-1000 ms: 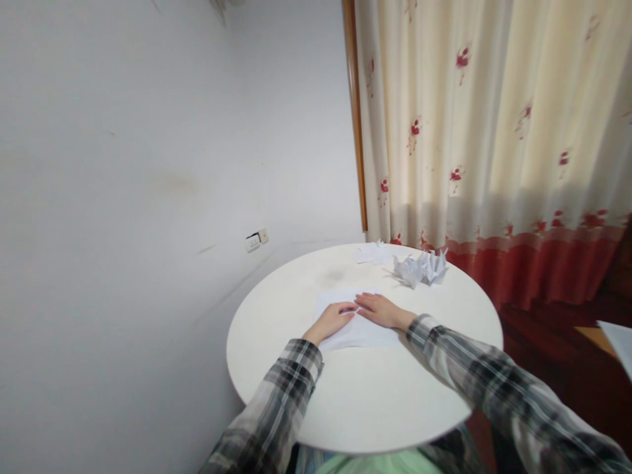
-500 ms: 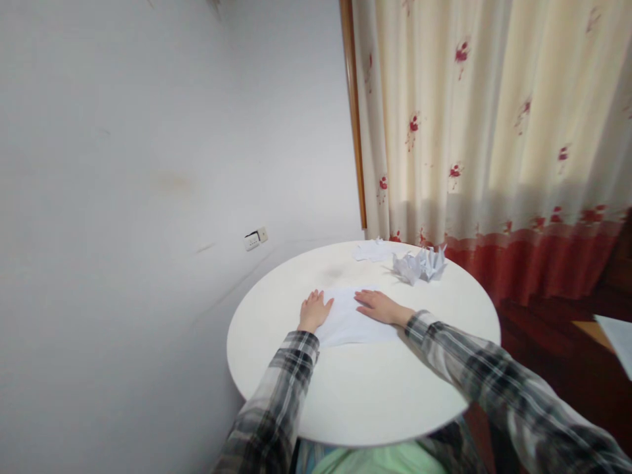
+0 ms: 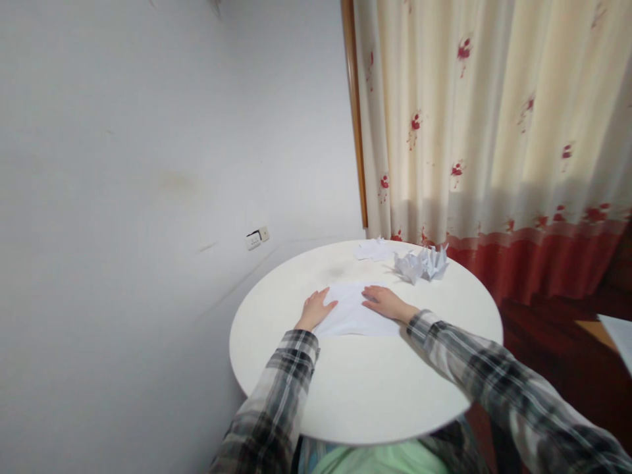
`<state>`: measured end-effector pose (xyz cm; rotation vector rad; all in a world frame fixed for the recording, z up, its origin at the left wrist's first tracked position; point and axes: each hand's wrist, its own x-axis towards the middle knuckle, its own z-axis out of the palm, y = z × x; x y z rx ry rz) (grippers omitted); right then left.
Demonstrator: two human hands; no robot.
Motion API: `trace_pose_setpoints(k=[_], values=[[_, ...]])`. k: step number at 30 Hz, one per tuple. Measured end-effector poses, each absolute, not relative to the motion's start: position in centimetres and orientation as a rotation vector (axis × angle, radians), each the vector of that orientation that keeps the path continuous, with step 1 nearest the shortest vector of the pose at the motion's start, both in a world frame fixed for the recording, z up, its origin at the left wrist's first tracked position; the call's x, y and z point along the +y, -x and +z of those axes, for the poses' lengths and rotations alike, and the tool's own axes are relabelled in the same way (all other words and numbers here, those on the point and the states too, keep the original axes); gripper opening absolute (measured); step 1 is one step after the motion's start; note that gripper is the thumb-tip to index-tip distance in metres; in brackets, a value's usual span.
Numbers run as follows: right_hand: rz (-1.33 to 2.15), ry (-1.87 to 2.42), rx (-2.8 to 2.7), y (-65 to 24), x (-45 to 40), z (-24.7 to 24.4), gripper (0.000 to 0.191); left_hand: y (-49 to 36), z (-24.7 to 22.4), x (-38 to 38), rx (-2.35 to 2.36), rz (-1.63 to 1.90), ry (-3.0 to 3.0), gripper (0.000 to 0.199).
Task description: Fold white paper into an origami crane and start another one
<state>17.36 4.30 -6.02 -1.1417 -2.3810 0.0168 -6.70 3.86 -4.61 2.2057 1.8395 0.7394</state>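
A white sheet of paper lies on the round white table in front of me. My left hand rests on its left side, fingers stretched out and thumb apart. On the right side, my right hand lies with its fingers extended over the paper, pointing left. Both hands are open, palms down. Beyond my right hand stand several folded white paper figures with pointed tips, close together.
More white paper lies at the table's far edge. A wall with a socket is to the left. Behind the table hangs a cream curtain with red flowers. Another white sheet shows at the far right.
The paper has shifted slightly away from me. My right hand has moved a little to the right, and my left hand's fingers have turned slightly to the right.
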Motion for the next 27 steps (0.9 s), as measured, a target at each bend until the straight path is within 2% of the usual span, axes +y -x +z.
trace_pose_setpoints(k=[11,18,20,24,27], values=[[-0.023,1.099,-2.390,-17.3,4.5,-6.5,0.040,7.3,-6.1,5.3,1.313,1.251,-1.852,0.061],[-0.022,1.130,-2.398,-17.4,4.5,-6.6,0.040,7.1,-6.2,5.6,1.209,1.275,-1.587,0.084],[-0.004,1.153,-2.394,-17.3,4.6,-6.7,0.042,7.2,-6.3,5.7,1.142,1.262,-1.586,0.075],[0.001,1.383,-2.225,-17.3,4.7,-6.7,0.057,7.3,-6.3,6.0,1.153,1.253,-1.619,0.037],[0.054,1.583,-2.016,-17.5,4.7,-6.4,0.068,7.3,-6.2,5.9,1.238,1.341,-1.557,0.024]])
